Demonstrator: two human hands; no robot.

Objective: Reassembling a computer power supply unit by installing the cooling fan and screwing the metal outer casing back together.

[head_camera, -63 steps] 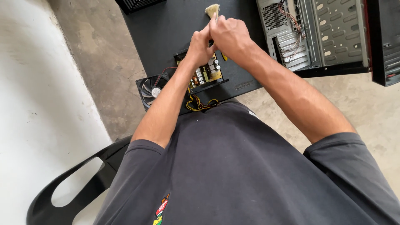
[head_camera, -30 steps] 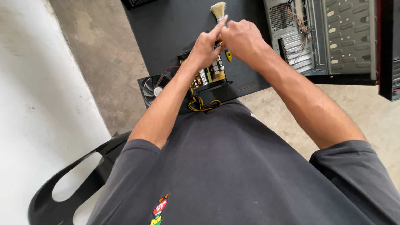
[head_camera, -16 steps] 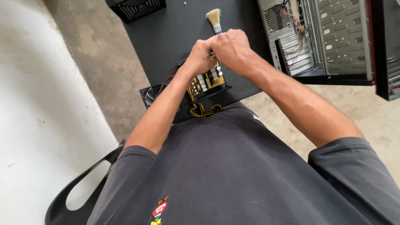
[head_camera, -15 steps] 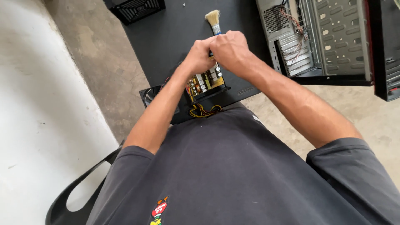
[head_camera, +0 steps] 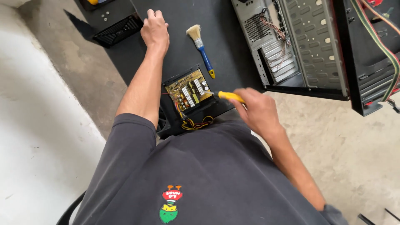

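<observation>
An opened power supply unit (head_camera: 191,95) with a bare circuit board sits at the near edge of the black table (head_camera: 227,46), yellow wires hanging from its front. My right hand (head_camera: 254,111) grips a yellow-handled screwdriver (head_camera: 228,96) whose tip points at the board's right side. My left hand (head_camera: 155,30) is stretched far out over the table, palm down with fingers curled, close to a black vented cover (head_camera: 117,30). Whether it holds anything small is hidden. A blue-handled paintbrush (head_camera: 201,46) lies on the table beyond the unit.
An open computer case (head_camera: 308,46) lies on its side at the right, cables showing inside. Two small screws (head_camera: 105,16) rest on a black panel at the far left. Concrete floor surrounds the table; a black chair edge (head_camera: 73,208) is below me.
Both hands were together over the power supply. Now my left hand has reached far forward to the table's back left, and my right hand has drawn back to the right with the screwdriver.
</observation>
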